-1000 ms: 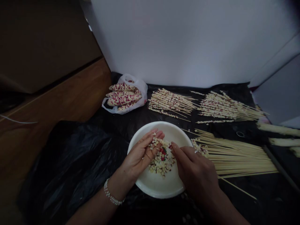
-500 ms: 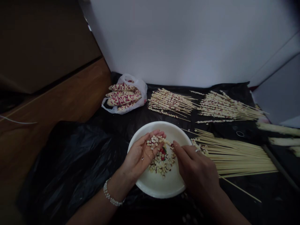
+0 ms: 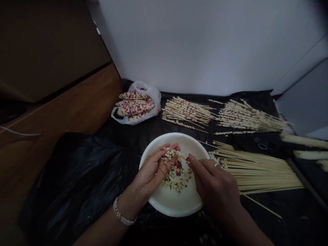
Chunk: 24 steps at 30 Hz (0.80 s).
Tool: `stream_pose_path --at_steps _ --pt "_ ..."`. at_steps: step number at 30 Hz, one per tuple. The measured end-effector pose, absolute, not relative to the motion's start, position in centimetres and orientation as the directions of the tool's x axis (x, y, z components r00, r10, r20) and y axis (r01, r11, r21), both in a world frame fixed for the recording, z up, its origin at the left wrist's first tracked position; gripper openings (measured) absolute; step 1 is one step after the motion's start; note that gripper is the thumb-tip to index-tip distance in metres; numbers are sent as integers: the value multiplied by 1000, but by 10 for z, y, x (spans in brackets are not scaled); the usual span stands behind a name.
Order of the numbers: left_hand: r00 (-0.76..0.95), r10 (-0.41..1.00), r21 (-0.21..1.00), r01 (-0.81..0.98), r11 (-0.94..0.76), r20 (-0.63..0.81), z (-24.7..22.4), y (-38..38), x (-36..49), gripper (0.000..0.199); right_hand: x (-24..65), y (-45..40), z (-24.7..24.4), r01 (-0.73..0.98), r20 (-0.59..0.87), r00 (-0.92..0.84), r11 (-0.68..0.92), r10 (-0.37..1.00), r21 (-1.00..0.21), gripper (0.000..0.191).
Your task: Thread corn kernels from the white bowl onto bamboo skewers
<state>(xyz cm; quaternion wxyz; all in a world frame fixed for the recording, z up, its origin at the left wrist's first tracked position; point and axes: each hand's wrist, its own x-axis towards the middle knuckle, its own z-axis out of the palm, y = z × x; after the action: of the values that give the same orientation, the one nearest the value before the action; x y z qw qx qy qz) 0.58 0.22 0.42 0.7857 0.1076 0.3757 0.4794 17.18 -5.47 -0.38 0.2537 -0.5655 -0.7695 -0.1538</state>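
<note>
Dozens of light, slippery corn kernels [image 3: 177, 178], best pinched singly: my left hand [image 3: 151, 169] cups some, right hand [image 3: 216, 186] bunched, grip unclear.

Left hand [image 3: 151, 169] palm up, cupping loose maize kernels [image 3: 167, 155] over a white bowl [image 3: 174, 207], right hand [image 3: 214, 182] beside it, fingertips at the bowl's kernel pile [image 3: 176, 177], bare bamboo skewers [image 3: 263, 174] at right, threaded skewers [image 3: 187, 111] and speckled maize cobs [image 3: 134, 107] in a plastic bag [image 3: 153, 97] beyond, on black plastic sheeting [image 3: 77, 171]
</note>
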Motion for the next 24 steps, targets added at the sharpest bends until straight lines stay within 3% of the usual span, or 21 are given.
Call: stream_pose_path --at_steps 11,24 --pt "145 833 617 -608 500 -533 6 2 8 18 172 -55 -3 934 593 -243 350 768 -69 31" --pt "160 850 637 -596 489 -503 8 1 8 15 173 -56 -4 953 579 -239 302 780 -12 30"
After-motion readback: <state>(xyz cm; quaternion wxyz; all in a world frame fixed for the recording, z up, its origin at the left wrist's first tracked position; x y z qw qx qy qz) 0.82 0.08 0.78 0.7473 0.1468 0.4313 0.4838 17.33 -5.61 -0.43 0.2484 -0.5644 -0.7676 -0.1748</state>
